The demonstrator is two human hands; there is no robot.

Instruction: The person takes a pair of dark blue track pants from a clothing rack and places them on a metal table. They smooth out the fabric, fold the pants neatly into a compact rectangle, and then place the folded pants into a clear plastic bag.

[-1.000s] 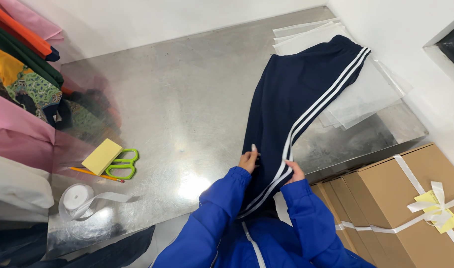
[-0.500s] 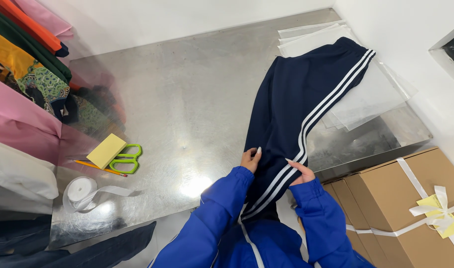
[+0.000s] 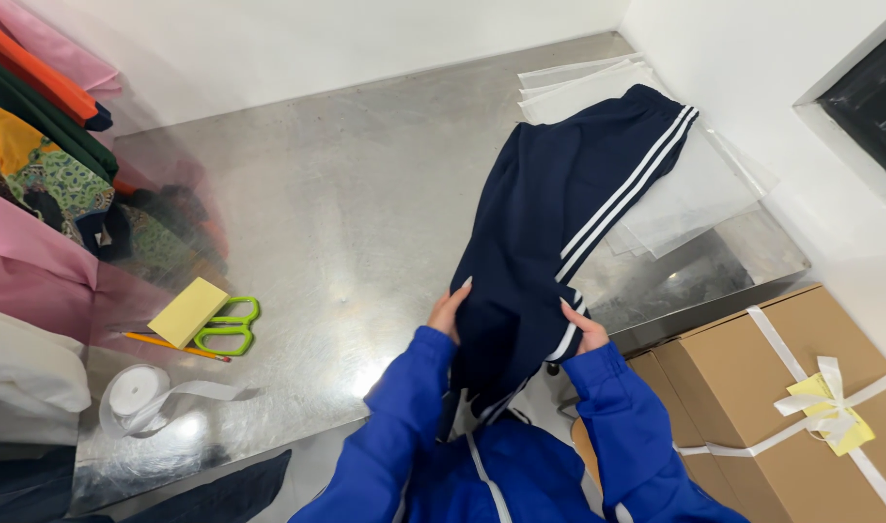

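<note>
navy track pants (image 3: 549, 223) (white-striped), flat on table

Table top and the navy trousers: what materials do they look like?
Table top: looks like bare sheet metal, probably stainless steel, brushed; it mirrors the coloured clothes beside it and shows glare spots. Navy trousers: soft knit fabric, matte, with white side stripes; they drape and crease under the left hand and right hand.
</note>
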